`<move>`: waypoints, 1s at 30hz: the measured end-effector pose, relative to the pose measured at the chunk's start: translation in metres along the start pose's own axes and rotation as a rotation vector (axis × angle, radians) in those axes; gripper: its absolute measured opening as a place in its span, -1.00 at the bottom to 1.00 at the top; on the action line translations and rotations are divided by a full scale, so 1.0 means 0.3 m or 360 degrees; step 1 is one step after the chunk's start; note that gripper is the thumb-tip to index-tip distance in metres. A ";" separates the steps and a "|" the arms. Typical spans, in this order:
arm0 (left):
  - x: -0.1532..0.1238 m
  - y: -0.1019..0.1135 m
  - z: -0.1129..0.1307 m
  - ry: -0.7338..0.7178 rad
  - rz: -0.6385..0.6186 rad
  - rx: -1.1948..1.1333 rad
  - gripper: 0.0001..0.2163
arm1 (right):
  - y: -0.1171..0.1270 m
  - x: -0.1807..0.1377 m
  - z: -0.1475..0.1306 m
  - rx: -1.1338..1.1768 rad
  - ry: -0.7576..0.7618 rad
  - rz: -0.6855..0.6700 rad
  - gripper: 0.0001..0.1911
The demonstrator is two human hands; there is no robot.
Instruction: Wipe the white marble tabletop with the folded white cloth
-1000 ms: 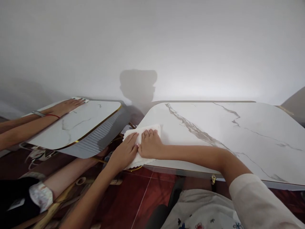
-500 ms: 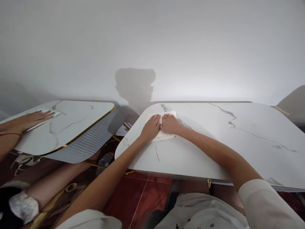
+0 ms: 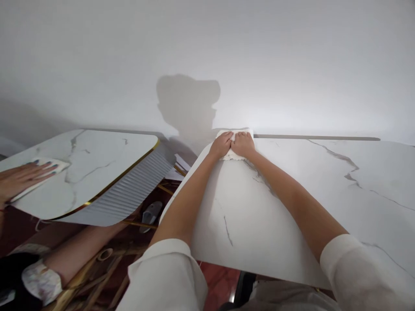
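Note:
A white cloth (image 3: 238, 154) lies on the white marble-patterned table (image 3: 259, 216), at its far left corner by the wall. My left hand (image 3: 222, 144) presses on the left part of the cloth, fingers curled into it. Beside it, my right hand (image 3: 244, 144) grips the cloth's right part with bent fingers. The two hands touch at the thumbs, and both arms reach straight out over the table top. Parts of the cloth are hidden beneath the hands.
To the left stands a second marble-patterned table (image 3: 97, 172) with a gold edge and ribbed side. Another person's hand (image 3: 29, 175) rests on a white cloth (image 3: 60, 167) there. A wooden chair (image 3: 97, 276) and a grey shoe (image 3: 151, 216) are below. The wall (image 3: 292, 65) rises behind.
Both my hands have pushed the cloth away from me, to the table's far edge at the wall. The other person's hand has slid left and nearer with its cloth.

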State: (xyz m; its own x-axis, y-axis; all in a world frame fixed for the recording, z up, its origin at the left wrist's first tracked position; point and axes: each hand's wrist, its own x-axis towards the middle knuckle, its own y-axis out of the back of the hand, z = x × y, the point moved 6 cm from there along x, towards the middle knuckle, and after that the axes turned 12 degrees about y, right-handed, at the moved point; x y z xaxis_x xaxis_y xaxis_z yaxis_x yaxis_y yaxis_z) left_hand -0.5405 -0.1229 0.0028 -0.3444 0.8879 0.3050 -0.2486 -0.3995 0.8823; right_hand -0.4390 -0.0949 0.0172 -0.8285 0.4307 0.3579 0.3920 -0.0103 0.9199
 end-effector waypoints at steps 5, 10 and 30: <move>0.041 -0.002 -0.002 -0.0064 -0.0014 0.0009 -0.55 | 0.006 0.025 0.014 -0.0004 -0.0017 0.0040 -0.51; 0.002 0.001 0.031 -0.0182 0.0029 0.0107 -0.57 | 0.025 -0.020 -0.008 -0.0052 -0.0035 0.0019 -0.48; -0.875 0.175 0.280 -0.0012 0.0086 0.0340 -0.50 | 0.198 -0.696 -0.451 0.0050 0.0342 -0.0148 -0.40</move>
State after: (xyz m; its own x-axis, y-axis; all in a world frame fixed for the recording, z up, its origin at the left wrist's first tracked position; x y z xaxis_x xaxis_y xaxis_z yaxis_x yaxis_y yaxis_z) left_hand -0.3871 -0.3579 -0.0010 -0.3452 0.8684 0.3560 -0.0324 -0.3902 0.9202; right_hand -0.2968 -0.3076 0.0188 -0.9264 0.2265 0.3008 0.3194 0.0499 0.9463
